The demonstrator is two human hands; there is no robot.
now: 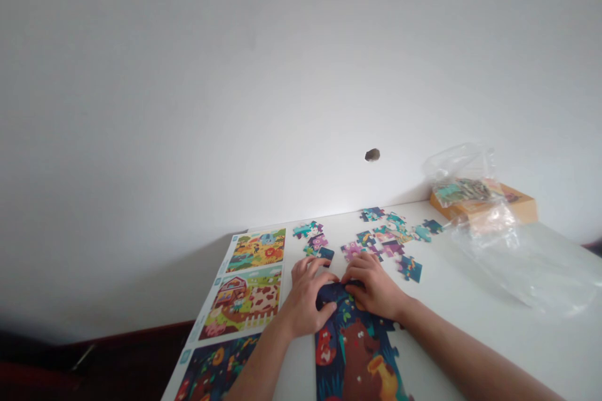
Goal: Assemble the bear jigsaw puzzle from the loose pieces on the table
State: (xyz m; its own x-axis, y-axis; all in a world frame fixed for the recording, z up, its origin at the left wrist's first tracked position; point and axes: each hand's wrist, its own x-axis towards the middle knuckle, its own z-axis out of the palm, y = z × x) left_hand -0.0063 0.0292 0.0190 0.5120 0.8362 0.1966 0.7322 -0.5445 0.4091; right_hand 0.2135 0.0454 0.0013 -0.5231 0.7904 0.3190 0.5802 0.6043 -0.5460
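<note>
A partly joined jigsaw puzzle with a brown bear on dark blue lies on the table, its right edge uneven with tabs. My left hand curls round its top left corner, thumb on the picture and fingertips at the far edge. Against the top edge, my right hand presses with bent fingers, its thumb on the puzzle. The fingertips of both hands nearly meet, and the pieces under them are partly hidden. Loose puzzle pieces lie beyond my right hand, and more pieces lie beyond my left.
To the left lies a picture sheet with several printed scenes, including the bear one. A clear plastic bag spreads at the right, partly over a yellow box. Behind the white table rises a wall with a small hole.
</note>
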